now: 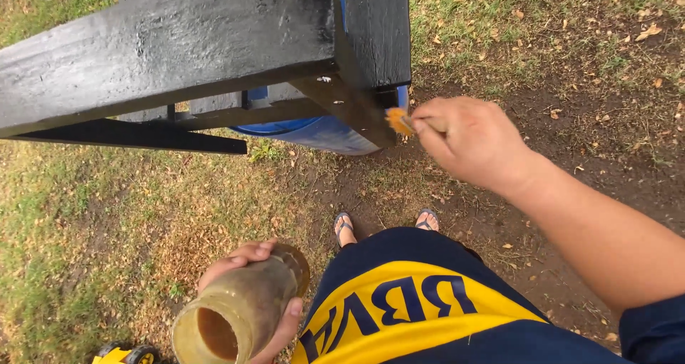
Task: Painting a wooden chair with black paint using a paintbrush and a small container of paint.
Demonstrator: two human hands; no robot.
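Clearly the right hand [467, 141] pinches a light, thin brush [399, 120] with closed fingers, its soft bristles touching the black wooden frame [171, 50], while the left hand [246, 300] wraps around a smeared, probably slippery jar [235, 314] held low.

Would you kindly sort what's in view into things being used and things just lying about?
In use: brush in right hand; jar in left hand; black wooden frame.
Lying about: blue barrel; yellow toy truck; dry leaves.
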